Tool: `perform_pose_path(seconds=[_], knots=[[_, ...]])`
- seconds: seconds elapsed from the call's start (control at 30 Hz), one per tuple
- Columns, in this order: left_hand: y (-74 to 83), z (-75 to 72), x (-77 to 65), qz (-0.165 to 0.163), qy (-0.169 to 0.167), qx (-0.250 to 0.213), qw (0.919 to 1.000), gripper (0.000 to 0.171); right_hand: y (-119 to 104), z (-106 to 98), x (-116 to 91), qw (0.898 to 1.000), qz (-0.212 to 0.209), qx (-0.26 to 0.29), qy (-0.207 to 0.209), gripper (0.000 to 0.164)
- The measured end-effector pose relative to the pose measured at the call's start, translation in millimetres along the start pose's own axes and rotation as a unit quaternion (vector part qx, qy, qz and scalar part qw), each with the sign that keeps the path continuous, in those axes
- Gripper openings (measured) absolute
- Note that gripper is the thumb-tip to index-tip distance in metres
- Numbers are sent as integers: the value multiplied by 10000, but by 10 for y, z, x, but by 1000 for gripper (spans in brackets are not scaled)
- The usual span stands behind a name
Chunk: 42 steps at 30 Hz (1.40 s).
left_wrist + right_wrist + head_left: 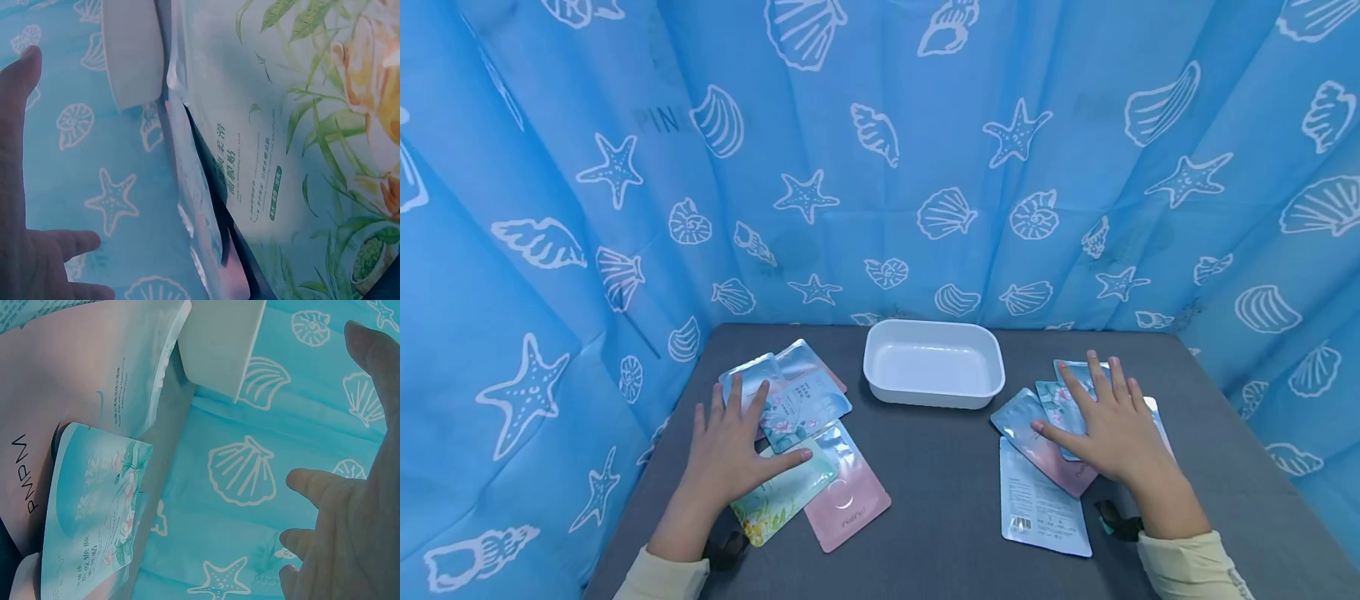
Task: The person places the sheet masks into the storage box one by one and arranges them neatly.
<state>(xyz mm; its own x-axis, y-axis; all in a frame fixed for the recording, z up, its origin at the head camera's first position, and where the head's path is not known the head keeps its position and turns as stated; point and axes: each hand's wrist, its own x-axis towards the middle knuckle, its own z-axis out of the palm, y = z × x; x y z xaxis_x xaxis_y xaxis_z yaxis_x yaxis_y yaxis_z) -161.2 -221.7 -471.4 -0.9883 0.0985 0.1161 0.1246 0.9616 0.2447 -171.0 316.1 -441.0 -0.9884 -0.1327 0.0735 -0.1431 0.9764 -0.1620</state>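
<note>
Over the left pile of face mask packets, my left hand (727, 450) is spread with straight fingers and grips nothing. Under and beside it lie a blue floral packet (808, 408), a green packet with yellow flowers (775, 500) and a pink packet (850, 504). My right hand (1112, 429) is likewise spread above the right pile, its fingers straight. About it are a blue-and-pink packet (1048, 454), a floral packet (1056, 404) and a white packet with printed text and a barcode (1043, 508). In the wrist views both hands' fingers are apart from the packets.
A white rectangular basin (934, 396) stands at the table's back, between the two piles. The grey table (940, 500) ends against a blue curtain (880, 200) printed with shells and starfish. Dark straps (726, 550) circle both wrists.
</note>
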Motion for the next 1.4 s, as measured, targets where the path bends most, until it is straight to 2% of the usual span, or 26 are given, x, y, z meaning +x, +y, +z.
perform_pose_path(seconds=[0.37,0.77,1.17,1.4], knots=[[-20,14,-14,107,27,-83,9999,137,8,19,12,9999,-34,3,97,109],[-51,77,-24,102,4,-230,9997,132,-23,62,41,9998,-100,160,78,107],[-147,183,17,113,-97,-685,9975,121,-149,90,120,9996,-64,282,-15,112],[-205,227,65,122,-158,-1046,9943,117,-193,187,189,9993,-5,363,17,113]])
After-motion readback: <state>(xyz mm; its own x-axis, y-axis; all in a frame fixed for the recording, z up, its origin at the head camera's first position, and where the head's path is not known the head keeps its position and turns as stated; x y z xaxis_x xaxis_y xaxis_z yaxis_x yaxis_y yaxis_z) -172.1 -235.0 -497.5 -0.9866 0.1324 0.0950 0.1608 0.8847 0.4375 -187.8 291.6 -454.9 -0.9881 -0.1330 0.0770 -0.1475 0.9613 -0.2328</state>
